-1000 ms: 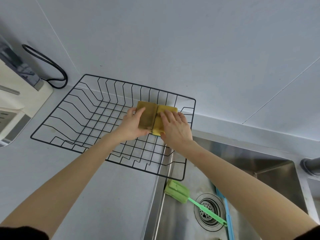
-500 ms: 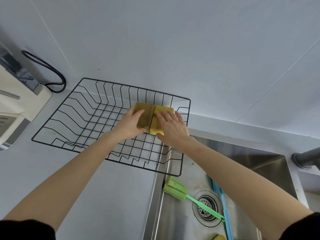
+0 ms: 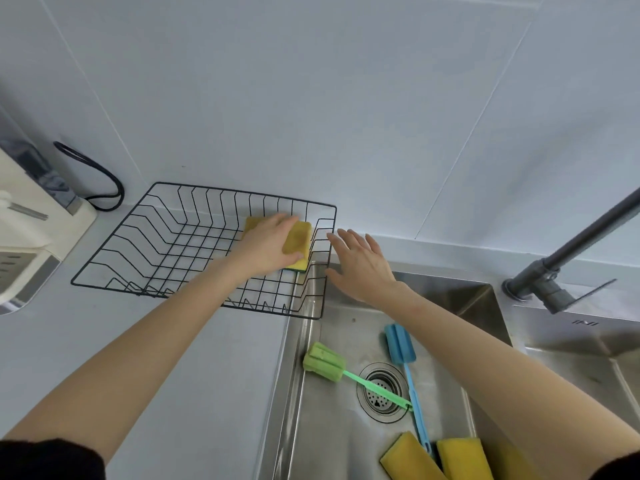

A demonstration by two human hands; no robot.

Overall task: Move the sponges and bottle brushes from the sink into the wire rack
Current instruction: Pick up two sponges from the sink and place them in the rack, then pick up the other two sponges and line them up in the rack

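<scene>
A black wire rack sits on the counter left of the steel sink. Two yellow sponges lie side by side in the rack's far right corner; the right sponge shows well, the left sponge is mostly hidden. My left hand rests flat on them. My right hand hovers open over the sink's rim, just right of the rack, holding nothing. In the sink lie a green bottle brush, a blue bottle brush and two yellow sponges at the near edge.
A dark faucet rises at the right behind the sink. A cream appliance with a black cable stands at the left. The round drain lies under the brush handles. A white wall is close behind.
My right hand has let go of the sponges and pulled back to the right, out of the rack. My left hand stays on the sponges. The view has tilted down, showing more of the sink.
</scene>
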